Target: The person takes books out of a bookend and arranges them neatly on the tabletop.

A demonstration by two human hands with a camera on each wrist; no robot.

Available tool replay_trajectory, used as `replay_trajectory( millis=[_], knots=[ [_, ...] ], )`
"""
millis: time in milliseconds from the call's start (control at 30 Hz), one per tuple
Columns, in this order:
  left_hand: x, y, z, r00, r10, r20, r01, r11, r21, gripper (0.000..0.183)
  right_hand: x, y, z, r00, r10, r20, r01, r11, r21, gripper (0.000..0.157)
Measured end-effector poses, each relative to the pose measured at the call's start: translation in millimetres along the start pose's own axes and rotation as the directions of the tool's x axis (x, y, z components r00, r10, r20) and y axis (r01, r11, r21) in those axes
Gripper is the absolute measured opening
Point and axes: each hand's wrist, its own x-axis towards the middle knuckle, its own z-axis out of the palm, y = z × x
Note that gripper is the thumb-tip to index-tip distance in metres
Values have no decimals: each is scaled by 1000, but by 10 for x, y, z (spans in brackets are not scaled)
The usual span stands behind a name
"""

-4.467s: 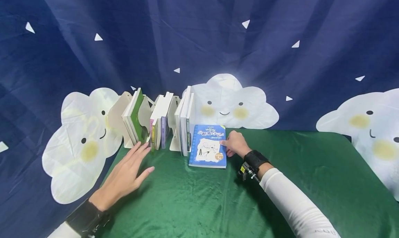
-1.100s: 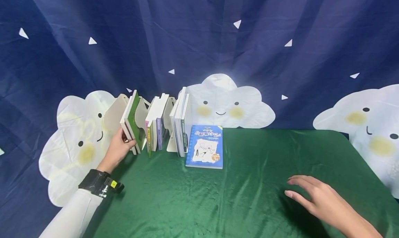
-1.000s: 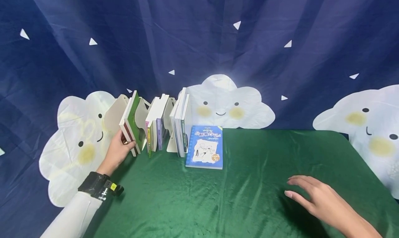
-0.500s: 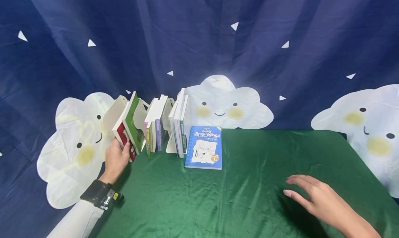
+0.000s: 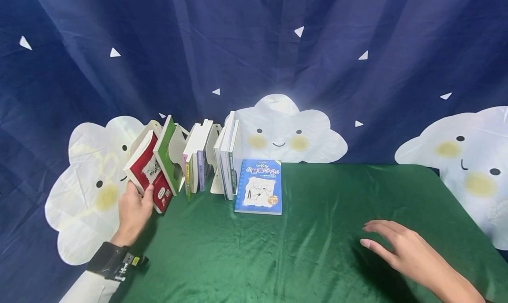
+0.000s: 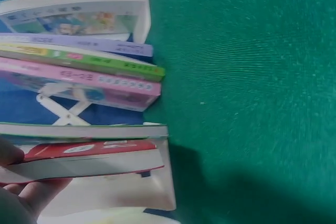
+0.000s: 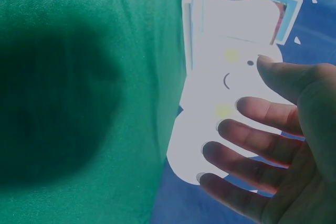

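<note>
At the left end of the book row, my left hand point(image 5: 134, 210) grips a red book point(image 5: 140, 168) by its near edge, thumb on the cover. The book tilts leftward, its red cover turned up. In the left wrist view, fingers and thumb close round the red book point(image 6: 94, 162). Beside it a green book point(image 5: 168, 155) leans in the white bookend rack point(image 5: 176, 148). My right hand point(image 5: 405, 252) hovers over the green cloth point(image 5: 317, 241) at the right, fingers loosely spread and holding nothing, as the right wrist view also shows.
A blue book point(image 5: 259, 186) lies flat, cover up, right of the row. Thin upright books, among them a purple one point(image 5: 201, 170) and white ones point(image 5: 227, 157), fill the other slots. Behind hangs a dark blue curtain point(image 5: 254, 51) printed with smiling clouds.
My right hand has left the blue book for the right side. My left hand has taken hold of the red book and drawn it left and nearer, away from the green book.
</note>
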Motion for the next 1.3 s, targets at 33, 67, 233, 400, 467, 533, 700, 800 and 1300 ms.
replay_trajectory(
  millis=[33, 67, 233, 400, 467, 533, 700, 800, 1300],
  knots=[
    [-7, 22, -40, 1000, -7, 0, 7, 1000, -2, 33, 3, -1, 3, 1000, -4, -2, 4, 1000, 0, 24],
    [-14, 41, -80, 1000, -14, 2, 14, 1000, -5, 34, 7, -3, 5, 1000, -8, -6, 8, 1000, 1, 25],
    [-36, 138, -262, 999, -20, 30, 22, 998, -59, 41, 29, -14, 13, 999, -28, -19, 28, 1000, 0, 25],
    [-30, 267, -406, 1000, 18, 2, -17, 996, -91, 45, 49, -21, 23, 1000, -25, -10, 25, 1000, 9, 26],
    [-28, 325, -466, 1000, 23, -17, -24, 996, -80, 47, 57, -26, 29, 1000, -25, -9, 25, 1000, 12, 26],
    [-29, 384, -529, 999, 19, -30, -21, 997, -76, 48, 66, -33, 35, 1000, -28, -11, 28, 999, 14, 25],
    [-56, 515, -686, 996, 7, -89, -16, 995, -95, 47, 94, -35, 56, 997, -62, -39, 62, 998, 13, 25],
    [-74, 591, -778, 993, 3, -122, -16, 994, -108, 49, 113, -38, 62, 995, -85, -50, 86, 996, 19, 25],
    [-211, 1111, -1147, 994, 41, -104, -51, 994, -95, 51, 233, -119, 79, 989, -119, -90, 123, 992, 37, 33]
  ],
)
